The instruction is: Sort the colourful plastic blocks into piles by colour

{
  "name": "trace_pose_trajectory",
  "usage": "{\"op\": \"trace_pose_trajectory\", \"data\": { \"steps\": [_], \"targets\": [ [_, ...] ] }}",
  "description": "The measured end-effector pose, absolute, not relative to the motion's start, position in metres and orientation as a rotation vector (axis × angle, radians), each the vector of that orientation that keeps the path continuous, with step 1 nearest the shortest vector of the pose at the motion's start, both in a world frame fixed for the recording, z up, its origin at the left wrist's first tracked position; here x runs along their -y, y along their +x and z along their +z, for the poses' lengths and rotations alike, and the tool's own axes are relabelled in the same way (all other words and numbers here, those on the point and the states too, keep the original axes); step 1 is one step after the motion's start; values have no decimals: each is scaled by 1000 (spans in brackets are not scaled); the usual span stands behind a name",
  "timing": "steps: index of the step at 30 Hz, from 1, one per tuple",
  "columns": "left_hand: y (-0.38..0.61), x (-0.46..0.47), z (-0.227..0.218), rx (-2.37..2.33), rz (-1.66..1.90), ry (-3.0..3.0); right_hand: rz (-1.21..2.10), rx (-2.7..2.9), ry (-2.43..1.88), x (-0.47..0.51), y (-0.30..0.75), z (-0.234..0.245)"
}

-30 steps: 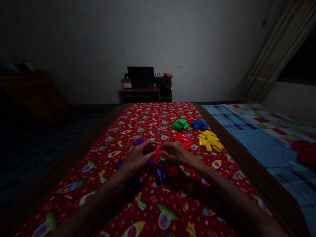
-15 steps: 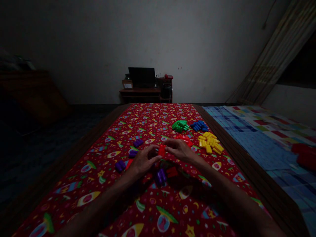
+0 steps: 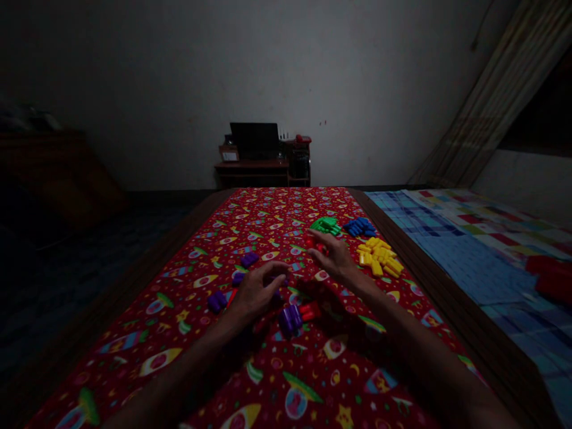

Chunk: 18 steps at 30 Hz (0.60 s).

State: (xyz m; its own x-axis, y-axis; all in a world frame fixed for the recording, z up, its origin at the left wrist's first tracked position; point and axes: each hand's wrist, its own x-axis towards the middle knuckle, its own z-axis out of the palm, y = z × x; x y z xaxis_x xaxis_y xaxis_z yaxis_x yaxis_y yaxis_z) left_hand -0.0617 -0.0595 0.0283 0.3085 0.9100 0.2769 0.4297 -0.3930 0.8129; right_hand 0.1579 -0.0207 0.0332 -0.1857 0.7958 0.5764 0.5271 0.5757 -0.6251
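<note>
My left hand (image 3: 259,289) hovers over the cloth with curved fingers, thumb and forefinger apart and nothing gripped between them. Around and partly under it lie purple toy blocks, one (image 3: 217,301) to its left, another (image 3: 249,259) beyond it. A purple block (image 3: 290,320) touches a red block (image 3: 310,310) nearer to me. Farther out, my right hand (image 3: 333,256) has a small red toy block (image 3: 311,243) between thumb and forefinger. More red shows behind its fingers, mostly hidden by the hand.
Piles of green blocks (image 3: 326,225), blue blocks (image 3: 360,226) and yellow blocks (image 3: 379,256) lie along the right side of the red patterned cloth (image 3: 286,208). A desk with a dark monitor (image 3: 254,140) stands against the far wall. Bedding (image 3: 465,256) lies to the right.
My right hand has carried the red block away from my left hand, forward and right to the red pile. My left hand stays nearly in place, no longer touching the block.
</note>
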Motion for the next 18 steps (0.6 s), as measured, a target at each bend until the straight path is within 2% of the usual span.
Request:
{"op": "trace_pose_trajectory", "data": {
  "steps": [5, 9, 18],
  "targets": [
    [-80, 49, 40, -1277, 904, 2118, 183, 1653, -1350, -15, 217, 26],
    [-92, 41, 38, -1257, 737, 2302, 138, 1776, -1502, -22, 240, 8],
    [-54, 91, 4, -899, 508, 2604, 149, 1964, -1584, -18, 238, 2]
  ]
}}
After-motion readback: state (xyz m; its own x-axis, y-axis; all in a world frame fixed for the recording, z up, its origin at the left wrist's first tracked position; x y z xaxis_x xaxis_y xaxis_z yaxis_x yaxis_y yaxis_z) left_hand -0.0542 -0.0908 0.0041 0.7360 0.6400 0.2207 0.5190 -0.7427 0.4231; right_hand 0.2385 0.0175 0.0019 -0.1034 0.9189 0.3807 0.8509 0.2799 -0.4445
